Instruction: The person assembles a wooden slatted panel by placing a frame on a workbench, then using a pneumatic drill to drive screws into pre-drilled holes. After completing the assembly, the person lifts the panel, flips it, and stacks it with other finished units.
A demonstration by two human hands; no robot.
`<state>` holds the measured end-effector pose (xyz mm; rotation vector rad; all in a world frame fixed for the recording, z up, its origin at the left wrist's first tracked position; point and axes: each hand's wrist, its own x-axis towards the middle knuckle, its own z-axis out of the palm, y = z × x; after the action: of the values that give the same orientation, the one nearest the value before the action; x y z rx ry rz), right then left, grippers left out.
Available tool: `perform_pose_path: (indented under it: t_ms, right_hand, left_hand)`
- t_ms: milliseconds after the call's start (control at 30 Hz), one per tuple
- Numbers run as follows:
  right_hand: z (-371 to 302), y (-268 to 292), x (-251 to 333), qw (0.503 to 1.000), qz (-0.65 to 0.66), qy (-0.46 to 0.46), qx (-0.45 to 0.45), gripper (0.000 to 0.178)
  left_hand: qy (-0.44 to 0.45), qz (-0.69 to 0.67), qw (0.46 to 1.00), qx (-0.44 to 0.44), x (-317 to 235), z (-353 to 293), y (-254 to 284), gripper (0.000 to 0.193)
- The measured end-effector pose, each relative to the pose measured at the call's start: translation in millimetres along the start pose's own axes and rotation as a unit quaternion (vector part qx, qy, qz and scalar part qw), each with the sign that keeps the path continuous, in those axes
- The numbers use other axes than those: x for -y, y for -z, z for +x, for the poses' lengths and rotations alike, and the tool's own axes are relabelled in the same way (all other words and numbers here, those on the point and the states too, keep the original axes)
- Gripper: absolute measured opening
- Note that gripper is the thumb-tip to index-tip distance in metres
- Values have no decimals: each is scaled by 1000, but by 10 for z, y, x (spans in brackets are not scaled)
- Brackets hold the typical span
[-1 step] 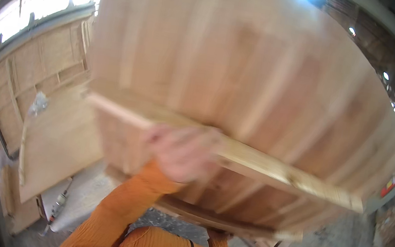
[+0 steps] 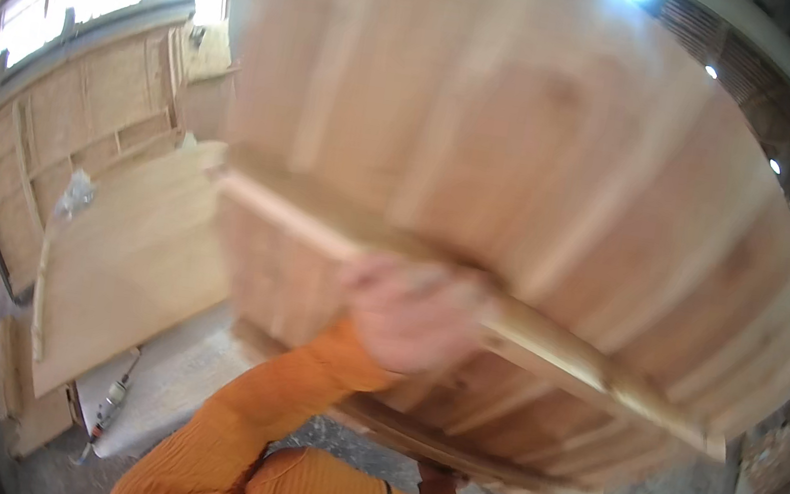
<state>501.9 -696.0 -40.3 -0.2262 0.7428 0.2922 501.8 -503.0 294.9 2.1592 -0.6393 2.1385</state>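
Note:
A large wooden panel (image 2: 489, 149) made of joined boards stands tilted up in front of me and fills most of the view. Across its face run an upper batten (image 2: 614, 376) and, nearer my body, a lower batten (image 2: 486, 464). My left hand (image 2: 417, 317), in an orange sleeve, is wrapped over the upper batten, its fingers on the far edge and somewhat blurred. Beneath the panel's lower edge a bit of my right sleeve (image 2: 438, 486) shows, in shadow. The right hand itself is hidden behind the panel.
To the left lies a pale plywood sheet (image 2: 137, 251) with a clear plastic bag (image 2: 76, 195) at its edge. A slim tool (image 2: 112, 399) with a hose rests below it. Framed wooden panels (image 2: 97, 104) lean behind. Wood scraps (image 2: 772, 472) sit at the right.
The panel has shifted to the right and tipped slightly, its right end lower. My left hand has moved right with it, still gripping the upper batten. More of the plywood sheet shows.

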Motion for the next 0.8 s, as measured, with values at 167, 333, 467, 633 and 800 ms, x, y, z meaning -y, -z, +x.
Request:
perform_pose_path:
  t_ms: [167, 333, 467, 633, 800]
  right_hand:
    - [250, -216, 472, 996, 34, 85, -4, 82]
    - [420, -442, 878, 985, 64, 154, -37, 81]
    - [703, -682, 1331, 972, 107, 206, -46, 80]
    - [1045, -995, 1954, 957, 145, 244, -49, 78]
    - [1531, -1429, 2517, 953, 161, 253, -43, 77]
  left_hand:
    - [-20, -238, 964, -119, -323, -37, -1189, 8]
    - [82, -472, 863, -158, -703, -117, -1850, 9]
    - [112, -616, 749, -218, -934, -90, -2528, 10]
    - [126, -688, 663, -267, -1209, 86, -3365, 15]
    - [83, -721, 624, -289, -1296, 324, -4160, 13]
